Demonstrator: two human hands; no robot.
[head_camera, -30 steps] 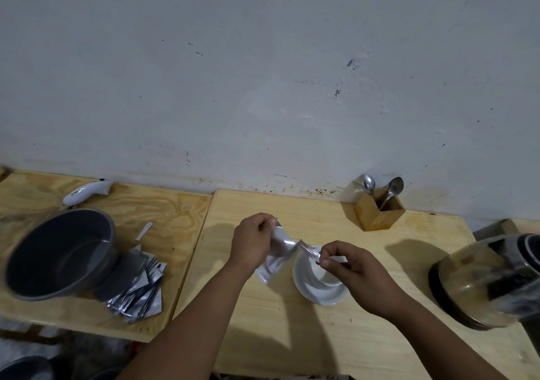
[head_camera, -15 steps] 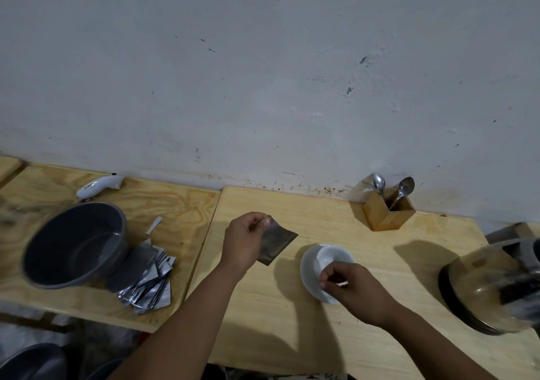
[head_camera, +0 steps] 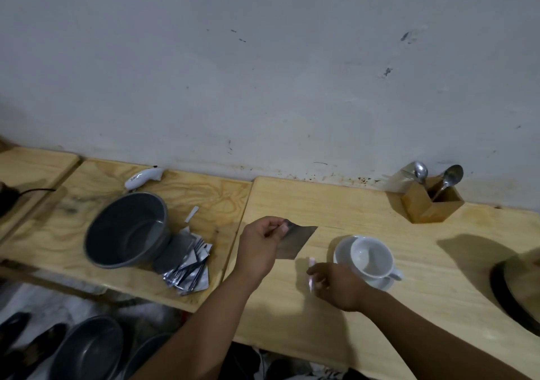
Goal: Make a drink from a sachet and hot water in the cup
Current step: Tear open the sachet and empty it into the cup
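Observation:
A white cup (head_camera: 371, 258) stands on a white saucer (head_camera: 340, 251) on the right wooden table. It looks empty inside. My left hand (head_camera: 260, 243) pinches a silver sachet (head_camera: 295, 242) by its corner, held above the table to the left of the cup. My right hand (head_camera: 336, 283) is low over the table just left of the saucer, its fingers closed on a thin torn-off strip (head_camera: 311, 273) of the sachet.
A grey bowl (head_camera: 127, 229) and a heap of silver sachets (head_camera: 188, 265) lie on the left table, with a white lighter-like tool (head_camera: 143, 176) behind. A wooden holder with spoons (head_camera: 432, 198) stands by the wall. A glass kettle (head_camera: 517, 283) sits at the far right.
My hands have parted: the strip came off the sachet above the cup. The left hand drew the sachet away to the left, the right hand dropped left of the saucer with the strip.

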